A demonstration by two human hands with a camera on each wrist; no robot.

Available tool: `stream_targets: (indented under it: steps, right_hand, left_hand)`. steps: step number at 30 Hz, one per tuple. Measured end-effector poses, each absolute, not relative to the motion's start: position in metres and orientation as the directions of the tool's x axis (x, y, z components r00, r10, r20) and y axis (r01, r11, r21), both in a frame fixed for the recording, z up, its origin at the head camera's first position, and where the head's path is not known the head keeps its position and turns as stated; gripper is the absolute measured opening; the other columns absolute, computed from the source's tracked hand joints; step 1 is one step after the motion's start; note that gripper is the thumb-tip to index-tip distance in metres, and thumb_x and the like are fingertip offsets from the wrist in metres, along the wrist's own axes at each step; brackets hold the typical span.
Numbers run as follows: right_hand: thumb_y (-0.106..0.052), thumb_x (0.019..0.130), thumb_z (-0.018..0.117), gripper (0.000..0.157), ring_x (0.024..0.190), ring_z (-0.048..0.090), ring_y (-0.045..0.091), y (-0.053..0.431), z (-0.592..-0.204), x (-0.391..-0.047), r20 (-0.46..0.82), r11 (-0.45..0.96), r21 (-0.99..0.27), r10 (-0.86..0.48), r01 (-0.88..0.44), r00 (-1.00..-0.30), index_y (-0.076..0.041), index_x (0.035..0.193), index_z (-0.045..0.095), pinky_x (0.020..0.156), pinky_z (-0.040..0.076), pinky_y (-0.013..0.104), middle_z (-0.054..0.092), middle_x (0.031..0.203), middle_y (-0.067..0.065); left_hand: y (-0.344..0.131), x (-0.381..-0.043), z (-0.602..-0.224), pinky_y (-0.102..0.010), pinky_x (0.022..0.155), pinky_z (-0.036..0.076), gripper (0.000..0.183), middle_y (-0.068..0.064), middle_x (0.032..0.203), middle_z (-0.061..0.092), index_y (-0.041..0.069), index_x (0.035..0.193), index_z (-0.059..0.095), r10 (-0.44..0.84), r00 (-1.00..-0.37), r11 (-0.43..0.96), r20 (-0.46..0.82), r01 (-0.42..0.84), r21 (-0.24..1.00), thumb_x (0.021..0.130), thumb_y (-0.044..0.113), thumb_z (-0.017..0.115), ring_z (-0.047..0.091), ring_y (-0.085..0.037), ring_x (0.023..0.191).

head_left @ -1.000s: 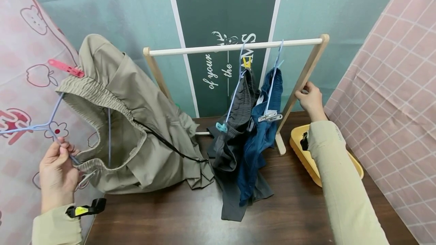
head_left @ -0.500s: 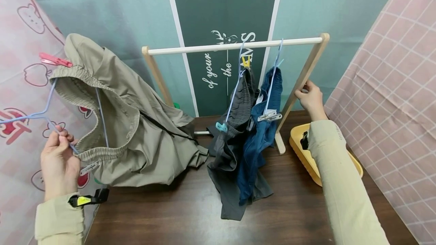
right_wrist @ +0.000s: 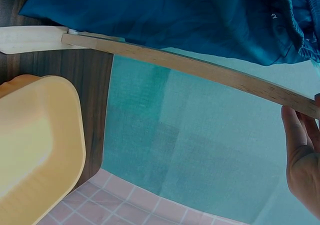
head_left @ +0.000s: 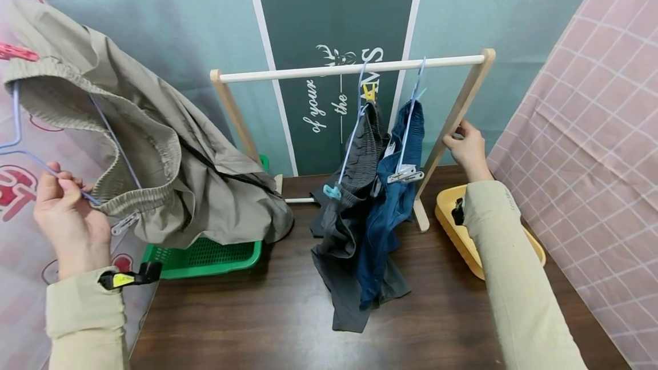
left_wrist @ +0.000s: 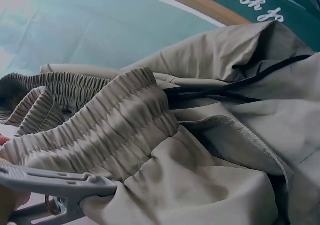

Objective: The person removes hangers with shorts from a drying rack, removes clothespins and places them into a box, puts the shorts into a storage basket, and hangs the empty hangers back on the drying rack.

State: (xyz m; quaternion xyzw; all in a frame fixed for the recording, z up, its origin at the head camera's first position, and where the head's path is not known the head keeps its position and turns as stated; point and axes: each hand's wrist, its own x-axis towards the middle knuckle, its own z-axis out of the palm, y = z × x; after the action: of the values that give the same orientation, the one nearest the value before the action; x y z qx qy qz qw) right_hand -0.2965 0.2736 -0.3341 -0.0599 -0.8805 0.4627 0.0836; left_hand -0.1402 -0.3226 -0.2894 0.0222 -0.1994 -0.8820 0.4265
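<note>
My left hand (head_left: pixel 72 216) pinches a blue wire hanger (head_left: pixel 17 113) at the left. From it hang khaki trousers (head_left: pixel 216 210) with an elastic waistband and a black drawstring. A pink clothespin (head_left: pixel 17 52) clips the waistband's far side; a grey clothespin (left_wrist: pixel 65 182) sits beside my left hand. My right hand (head_left: pixel 469 150) grips the right wooden upright (head_left: pixel 462 99) of a clothes rack, fingertips partly hidden behind it. Dark grey trousers (head_left: pixel 354 204) and blue trousers (head_left: pixel 385 204) hang on hangers from the white rail (head_left: pixel 308 73), held by clothespins.
A green basket (head_left: pixel 216 271) stands on the dark wooden table (head_left: pixel 257 324), partly hidden beneath the khaki trousers. At the right, a yellow tray (head_left: pixel 457 248) lies beside the rack's foot, under my right forearm. Curtains and cloths surround the table.
My left hand has moved left and up with the hanger and khaki trousers, drawing them away from the rack and uncovering the green basket. My right hand has stayed on the upright.
</note>
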Motion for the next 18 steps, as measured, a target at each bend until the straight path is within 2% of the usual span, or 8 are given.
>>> stream_targets:
  steps: [3, 9, 12, 18]
  right_hand:
    - [-0.014, 0.096, 0.043, 0.053, 0.133, 0.044, 0.04, 0.273, -0.334, -0.297, 0.093, 0.572, -0.82, 0.188, 0.032, -0.978, -0.007, 0.147, 0.033, 0.105, 0.04, 0.051, 0.042, 0.145, 0.026]
    - [-0.014, 0.096, 0.044, 0.052, 0.132, 0.044, 0.039, 0.273, -0.335, -0.298, 0.091, 0.575, -0.818, 0.19, 0.035, -0.977, -0.007, 0.147, 0.035, 0.106, 0.04, 0.051, 0.043, 0.144, 0.025]
    - [-0.014, 0.096, 0.044, 0.051, 0.132, 0.044, 0.039, 0.273, -0.335, -0.298, 0.095, 0.571, -0.821, 0.186, 0.029, -0.978, -0.006, 0.146, 0.036, 0.105, 0.04, 0.051, 0.043, 0.144, 0.026]
    - [-0.014, 0.095, 0.044, 0.05, 0.132, 0.045, 0.039, 0.274, -0.335, -0.297, 0.102, 0.577, -0.816, 0.184, 0.023, -0.978, -0.004, 0.144, 0.038, 0.105, 0.041, 0.051, 0.044, 0.143, 0.026]
  left_hand:
    - [-0.322, -0.141, -0.285, -0.022, 0.049, 0.037, 0.013, -0.013, 0.072, 0.046, -0.015, 0.1, 0.053, -0.779, -0.603, -0.512, 0.174, 0.771, 0.379, 0.087, -0.016, 0.049, 0.04, -0.018, 0.056]
    - [-0.325, -0.14, -0.277, -0.02, 0.049, 0.037, 0.01, -0.011, 0.068, 0.046, -0.015, 0.096, 0.055, -0.828, -0.538, -0.451, 0.157, 0.806, 0.382, 0.086, -0.017, 0.052, 0.038, -0.015, 0.052]
    - [-0.328, -0.139, -0.273, -0.02, 0.05, 0.038, 0.01, -0.011, 0.073, 0.048, -0.015, 0.095, 0.055, -0.85, -0.504, -0.423, 0.154, 0.827, 0.37, 0.085, -0.016, 0.053, 0.042, -0.015, 0.057]
    - [-0.331, -0.138, -0.269, -0.018, 0.05, 0.037, 0.017, -0.011, 0.084, 0.052, -0.015, 0.102, 0.055, -0.869, -0.475, -0.403, 0.137, 0.841, 0.36, 0.086, -0.017, 0.049, 0.048, -0.014, 0.07]
